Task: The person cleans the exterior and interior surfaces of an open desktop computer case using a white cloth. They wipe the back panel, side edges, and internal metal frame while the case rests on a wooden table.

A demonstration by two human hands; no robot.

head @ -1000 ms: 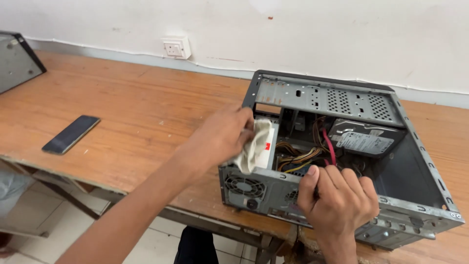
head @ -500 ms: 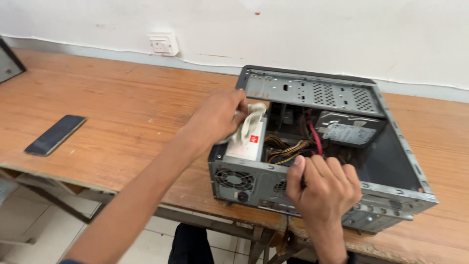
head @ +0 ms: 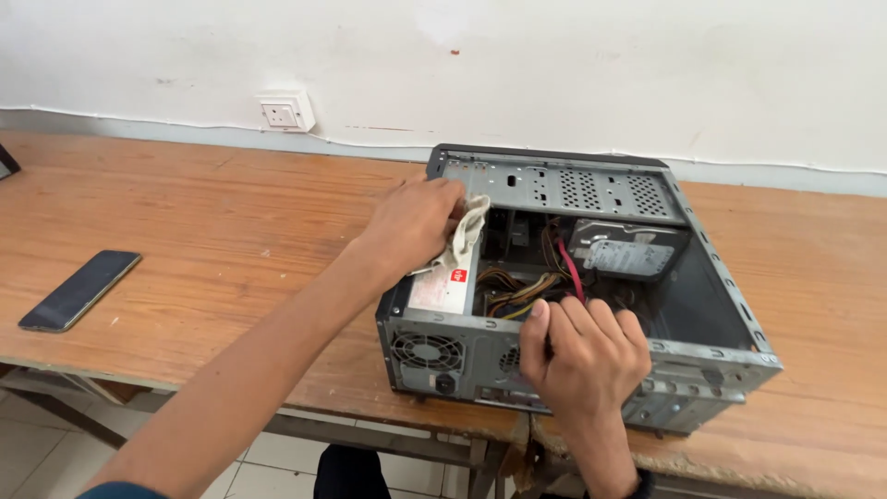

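Observation:
An open grey computer case point(head: 721, 346) lies on its side on a wooden table point(head: 231, 231). My left hand point(head: 411, 222) presses a crumpled white cloth point(head: 467, 231) onto the top of the power supply unit point(head: 443, 286) at the case's left inner side. My right hand point(head: 582, 356) grips the case's near metal edge, fingers curled over it. Inside sit a hard drive point(head: 628, 254) and a bundle of coloured cables point(head: 531, 286).
A dark phone point(head: 80, 289) lies flat on the table at the left. A white wall socket point(head: 285, 113) sits on the wall behind. The table's front edge runs close under the case, with tiled floor point(head: 37, 444) below.
My left hand with the cloth has slid along the power supply toward the far end of the case. My right hand keeps its hold on the near edge.

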